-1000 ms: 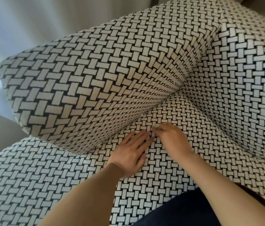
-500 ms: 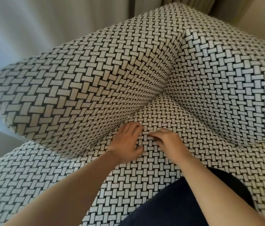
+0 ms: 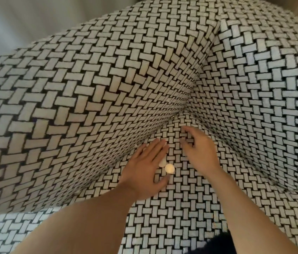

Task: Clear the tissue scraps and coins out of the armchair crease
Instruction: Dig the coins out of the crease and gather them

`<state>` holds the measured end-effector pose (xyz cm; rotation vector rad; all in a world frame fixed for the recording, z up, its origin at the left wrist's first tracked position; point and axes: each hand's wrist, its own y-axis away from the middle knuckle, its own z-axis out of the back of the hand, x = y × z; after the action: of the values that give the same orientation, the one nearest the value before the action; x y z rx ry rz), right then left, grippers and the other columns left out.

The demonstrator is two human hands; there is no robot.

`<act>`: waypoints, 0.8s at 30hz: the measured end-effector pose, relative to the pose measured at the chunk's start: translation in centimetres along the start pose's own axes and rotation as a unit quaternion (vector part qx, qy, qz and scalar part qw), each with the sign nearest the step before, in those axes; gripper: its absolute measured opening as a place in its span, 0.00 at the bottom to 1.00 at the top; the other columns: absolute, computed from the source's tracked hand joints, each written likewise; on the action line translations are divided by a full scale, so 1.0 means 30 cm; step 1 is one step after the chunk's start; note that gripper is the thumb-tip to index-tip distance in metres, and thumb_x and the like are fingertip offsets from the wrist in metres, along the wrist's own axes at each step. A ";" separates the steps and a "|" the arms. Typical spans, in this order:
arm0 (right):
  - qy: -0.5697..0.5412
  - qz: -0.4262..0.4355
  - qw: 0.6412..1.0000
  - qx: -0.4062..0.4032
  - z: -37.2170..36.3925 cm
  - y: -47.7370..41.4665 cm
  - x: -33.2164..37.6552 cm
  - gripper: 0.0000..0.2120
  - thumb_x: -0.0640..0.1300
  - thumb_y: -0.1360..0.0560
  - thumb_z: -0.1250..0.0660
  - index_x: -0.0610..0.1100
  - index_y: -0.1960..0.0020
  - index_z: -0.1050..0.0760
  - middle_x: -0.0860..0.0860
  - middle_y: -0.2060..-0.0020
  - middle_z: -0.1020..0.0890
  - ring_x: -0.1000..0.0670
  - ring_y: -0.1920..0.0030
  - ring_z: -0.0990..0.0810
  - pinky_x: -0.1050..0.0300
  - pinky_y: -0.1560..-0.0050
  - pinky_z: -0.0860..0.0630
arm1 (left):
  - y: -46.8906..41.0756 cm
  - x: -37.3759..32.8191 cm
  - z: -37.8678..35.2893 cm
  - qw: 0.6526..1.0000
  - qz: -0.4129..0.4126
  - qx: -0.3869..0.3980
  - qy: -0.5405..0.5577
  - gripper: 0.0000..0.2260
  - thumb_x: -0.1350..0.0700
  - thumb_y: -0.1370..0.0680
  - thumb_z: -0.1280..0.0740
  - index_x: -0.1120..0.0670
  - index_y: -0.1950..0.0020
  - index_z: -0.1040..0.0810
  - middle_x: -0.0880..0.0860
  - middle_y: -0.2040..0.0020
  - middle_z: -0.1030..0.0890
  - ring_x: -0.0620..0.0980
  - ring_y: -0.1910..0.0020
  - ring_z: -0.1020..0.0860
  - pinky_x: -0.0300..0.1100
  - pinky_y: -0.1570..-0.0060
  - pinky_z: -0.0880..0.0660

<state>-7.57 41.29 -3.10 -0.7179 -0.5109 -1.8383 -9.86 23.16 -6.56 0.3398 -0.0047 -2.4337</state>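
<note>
In the head view, the left hand point(image 3: 145, 169) lies flat on the seat cushion point(image 3: 190, 208) of the armchair, its fingers point(image 3: 155, 147) straight and together, pointing at the crease point(image 3: 163, 127) under the armrest point(image 3: 71, 107); the right hand point(image 3: 198, 153) hovers near the inner corner by the backrest point(image 3: 263, 88), thumb and forefinger parted and loosely curved, holding nothing that shows. A pale round coin point(image 3: 169, 169) lies on the cushion just beside the left palm, and a second coin point(image 3: 162, 163) touches it, half hidden under that hand; no tissue scrap can be told for sure. The coins look small, stiff and thin, likely slippery on the woven cloth; a pinch by the rim, or a slide toward open cushion first, seems the best hold; any tissue would be soft and apt to tear. No writing is readable; the coin faces are washed out by glare.
</note>
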 end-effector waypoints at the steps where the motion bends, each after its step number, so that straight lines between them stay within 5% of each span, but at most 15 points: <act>1: 0.010 0.006 1.000 0.026 -0.008 -0.026 -0.010 0.21 0.41 0.23 0.36 0.42 0.30 0.32 0.47 0.32 0.29 0.50 0.31 0.33 0.64 0.31 0.42 | -0.001 0.001 -0.002 1.000 0.001 0.000 0.003 0.34 0.35 0.24 0.56 0.48 0.24 0.67 0.45 0.24 0.67 0.42 0.27 0.69 0.47 0.25 0.61; 4: 0.055 0.030 0.994 0.086 -0.035 -0.084 -0.011 0.29 0.44 0.22 0.37 0.44 0.24 0.44 0.48 0.25 0.40 0.49 0.24 0.46 0.48 0.25 0.48 | -0.002 0.005 -0.010 1.000 0.001 -0.011 0.022 0.34 0.35 0.23 0.55 0.48 0.23 0.63 0.45 0.23 0.64 0.42 0.26 0.66 0.48 0.26 0.60; 7: 0.112 0.009 0.985 0.130 -0.065 -0.120 0.007 0.35 0.44 0.21 0.42 0.45 0.22 0.59 0.50 0.23 0.52 0.53 0.24 0.55 0.51 0.25 0.60 | -0.005 0.011 -0.025 0.999 -0.001 -0.032 0.026 0.34 0.36 0.23 0.51 0.50 0.22 0.56 0.47 0.22 0.57 0.44 0.24 0.60 0.48 0.27 0.57; 10: 0.204 -0.011 0.966 0.156 -0.083 -0.119 0.015 0.33 0.48 0.20 0.50 0.45 0.23 0.66 0.51 0.23 0.57 0.54 0.24 0.58 0.50 0.26 0.62 | -0.007 0.010 -0.029 0.999 -0.005 -0.046 0.022 0.33 0.37 0.23 0.49 0.52 0.22 0.50 0.49 0.22 0.51 0.45 0.23 0.54 0.48 0.27 0.55; 17: 0.336 -0.017 0.932 0.137 -0.085 -0.145 0.061 0.32 0.59 0.20 0.57 0.42 0.23 0.60 0.46 0.27 0.41 0.47 0.28 0.44 0.45 0.29 0.48 | -0.006 0.007 -0.023 0.999 0.001 -0.040 0.013 0.33 0.37 0.23 0.48 0.51 0.23 0.49 0.49 0.22 0.48 0.45 0.24 0.53 0.48 0.27 0.55; 24: 0.374 0.042 0.911 0.169 -0.048 -0.141 0.052 0.33 0.64 0.22 0.57 0.47 0.23 0.48 0.49 0.26 0.43 0.47 0.26 0.47 0.46 0.28 0.46 | -0.003 0.006 -0.026 0.999 0.003 -0.038 0.012 0.33 0.37 0.23 0.49 0.50 0.22 0.52 0.49 0.22 0.51 0.45 0.23 0.54 0.48 0.27 0.55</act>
<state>-12.28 40.82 -3.15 0.2139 -0.2624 -1.7189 -9.87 23.19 -7.36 0.3332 0.0959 -2.4159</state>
